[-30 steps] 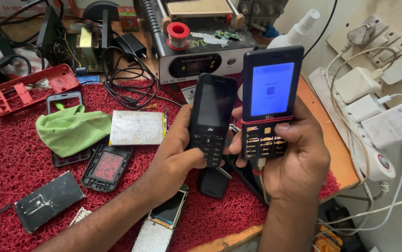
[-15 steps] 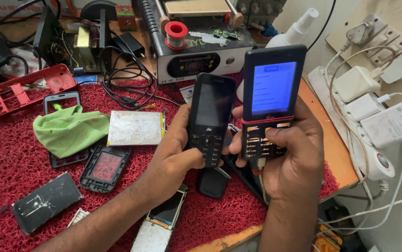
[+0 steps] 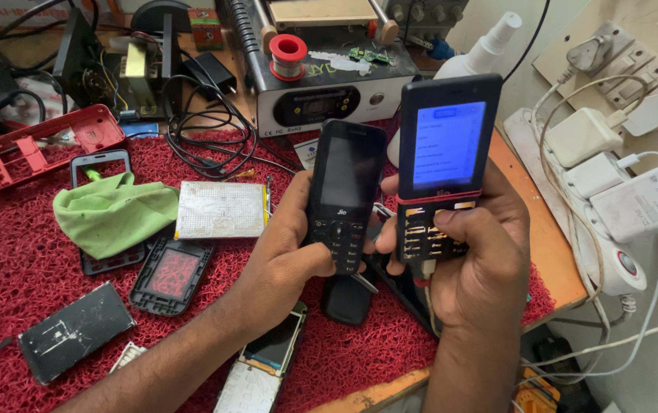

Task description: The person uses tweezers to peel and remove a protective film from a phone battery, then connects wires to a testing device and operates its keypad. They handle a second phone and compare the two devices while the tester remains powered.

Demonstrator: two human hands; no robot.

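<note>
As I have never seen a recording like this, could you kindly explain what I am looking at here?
This is one view from a camera on a person's head, looking down at their two bare hands over a red looped mat. The left hand holds a black keypad phone with a dark screen; the right hand holds a black and red keypad phone with a lit blue screen. On the mat lie a crumpled green cloth, a red plastic phone frame and a black phone back cover.
</note>
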